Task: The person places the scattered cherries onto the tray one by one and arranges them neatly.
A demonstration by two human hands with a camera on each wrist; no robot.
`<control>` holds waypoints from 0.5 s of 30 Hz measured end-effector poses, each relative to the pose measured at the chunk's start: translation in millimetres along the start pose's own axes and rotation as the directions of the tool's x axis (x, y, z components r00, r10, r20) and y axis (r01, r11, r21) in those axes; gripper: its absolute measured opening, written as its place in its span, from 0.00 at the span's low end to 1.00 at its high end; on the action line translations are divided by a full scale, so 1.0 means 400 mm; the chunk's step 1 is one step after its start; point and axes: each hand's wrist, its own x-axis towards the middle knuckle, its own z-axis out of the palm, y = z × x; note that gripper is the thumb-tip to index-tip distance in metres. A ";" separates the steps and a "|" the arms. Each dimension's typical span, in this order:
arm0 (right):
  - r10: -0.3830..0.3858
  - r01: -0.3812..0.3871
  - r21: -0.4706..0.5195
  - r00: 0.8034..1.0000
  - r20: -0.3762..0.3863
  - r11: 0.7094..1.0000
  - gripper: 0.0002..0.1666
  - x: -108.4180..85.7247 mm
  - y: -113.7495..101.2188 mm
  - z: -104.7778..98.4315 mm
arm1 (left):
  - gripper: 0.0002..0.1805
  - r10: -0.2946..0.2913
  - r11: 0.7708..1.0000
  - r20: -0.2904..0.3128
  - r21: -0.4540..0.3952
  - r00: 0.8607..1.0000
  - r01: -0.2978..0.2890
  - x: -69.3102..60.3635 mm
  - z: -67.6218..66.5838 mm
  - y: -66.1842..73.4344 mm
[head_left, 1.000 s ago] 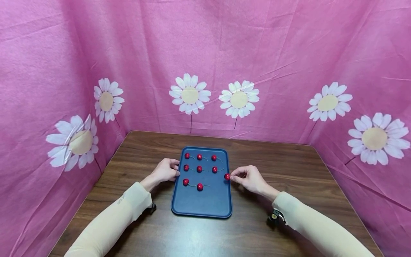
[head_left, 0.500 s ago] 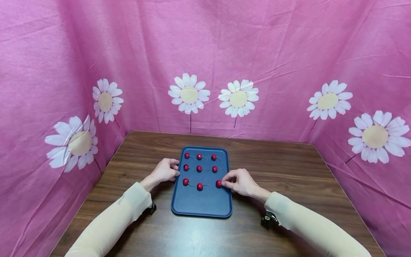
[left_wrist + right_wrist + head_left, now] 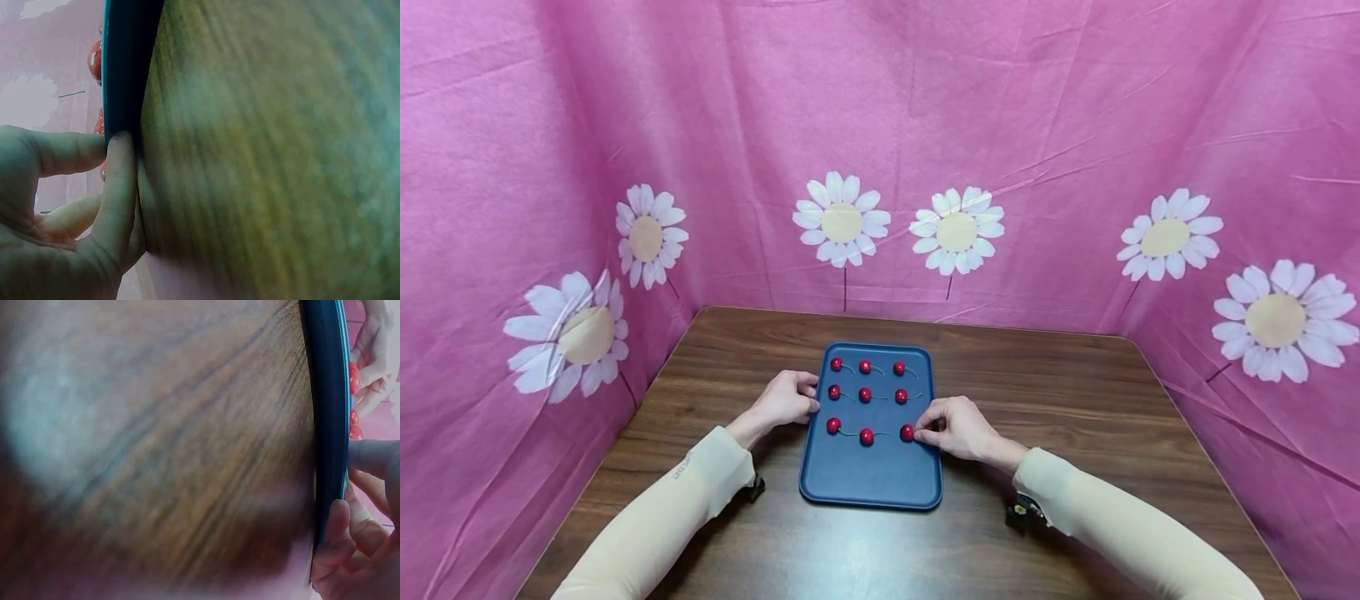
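Observation:
A dark blue tray (image 3: 871, 479) lies on the table with red cherries on it in three rows, their green stems mostly pointing right. At its left edge my left hand (image 3: 784, 398) holds the rim; in the left wrist view the thumb and a finger (image 3: 119, 187) meet at the tray's side (image 3: 128, 69). My right hand (image 3: 961, 429) reaches over the right edge and pinches a cherry (image 3: 907, 432) at the right end of the nearest row. That cherry's stem is hidden by the fingers. Another cherry (image 3: 867, 437) lies to its left.
The brown wooden table (image 3: 1037, 383) extends around the tray. A pink cloth (image 3: 880, 100) with white daisies hangs behind and at both sides. Dark devices are strapped on both wrists, such as the right wrist camera (image 3: 1019, 512).
My right hand has moved left and toward me, carrying the cherry from the tray's right rim to the end of the nearest row. The left hand has stayed at the left edge.

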 end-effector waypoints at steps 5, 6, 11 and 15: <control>0.001 -0.001 -0.007 1.000 0.009 1.000 0.02 0.000 -0.001 0.001 | 0.32 0.003 1.000 0.002 -0.004 1.000 -0.003 -0.002 -0.002 0.004; 0.000 0.000 -0.010 1.000 0.009 1.000 0.01 0.001 -0.001 0.001 | 0.32 0.002 1.000 0.000 -0.007 1.000 -0.002 -0.002 -0.003 0.005; -0.003 0.003 -0.022 1.000 0.005 1.000 0.02 0.003 -0.005 0.005 | 0.32 0.002 1.000 -0.001 -0.009 1.000 -0.002 -0.003 -0.003 0.003; 0.005 -0.004 -0.038 1.000 0.007 0.999 0.02 0.002 -0.009 0.007 | 0.32 0.004 1.000 0.010 -0.008 1.000 -0.004 -0.002 -0.003 0.000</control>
